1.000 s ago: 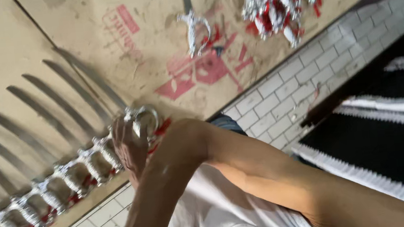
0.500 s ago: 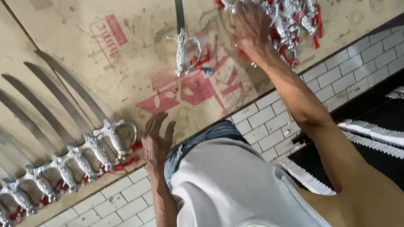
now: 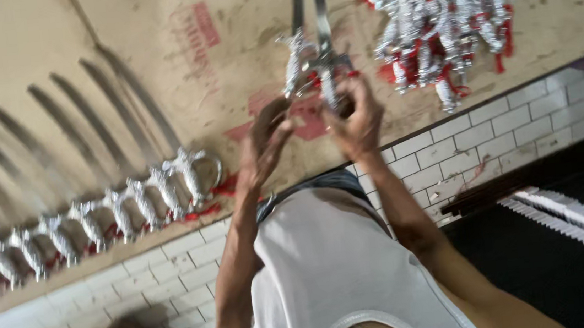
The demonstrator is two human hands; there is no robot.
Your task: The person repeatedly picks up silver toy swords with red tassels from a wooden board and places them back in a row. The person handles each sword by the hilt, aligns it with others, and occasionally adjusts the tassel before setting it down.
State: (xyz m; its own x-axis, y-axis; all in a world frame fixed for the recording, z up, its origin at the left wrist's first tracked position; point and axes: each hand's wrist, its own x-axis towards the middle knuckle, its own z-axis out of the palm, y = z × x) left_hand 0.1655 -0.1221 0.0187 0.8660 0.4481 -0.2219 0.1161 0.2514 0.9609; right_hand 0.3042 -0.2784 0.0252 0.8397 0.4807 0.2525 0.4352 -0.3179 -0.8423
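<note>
A person's right hand [image 3: 355, 111] closes its grip around the silver hilt [image 3: 330, 75] of a sword lying on cardboard sheeting [image 3: 225, 63], while the left hand [image 3: 265, 141], fingers loosely curled and holding nothing, hovers just beside it. Left of the grip lies a row of finished swords [image 3: 97, 211]; right of it, a heap of hilts [image 3: 442, 21].
</note>
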